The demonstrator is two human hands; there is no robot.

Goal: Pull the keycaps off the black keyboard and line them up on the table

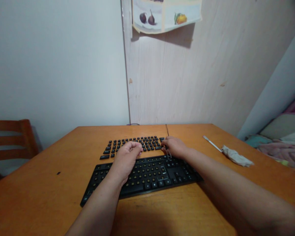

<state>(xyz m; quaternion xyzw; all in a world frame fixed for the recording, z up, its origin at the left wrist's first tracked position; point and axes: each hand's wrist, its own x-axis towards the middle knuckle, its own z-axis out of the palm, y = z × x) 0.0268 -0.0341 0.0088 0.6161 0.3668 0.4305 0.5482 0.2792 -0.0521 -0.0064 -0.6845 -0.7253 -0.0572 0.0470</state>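
Observation:
A black keyboard (147,177) lies on the table, many of its keycaps off and the small round switch stems showing. Behind it, loose black keycaps (148,144) are laid out in rows. My left hand (127,159) is above the keyboard's back edge, thumb and fingertips pinched together; whatever is between them is hidden. At the right end of the keycap rows, my right hand (175,147) is closed, fingertips close to the keycaps. Thin wire loops of what looks like a keycap puller (169,154) hang below its fingers.
A brush-like stick (211,143) and a crumpled cloth or tissue (236,156) lie at the right. One small dark piece (58,173) sits on the table (39,196) at the left. A thin cable (167,129) runs to the back edge. A wooden chair (9,139) stands at left.

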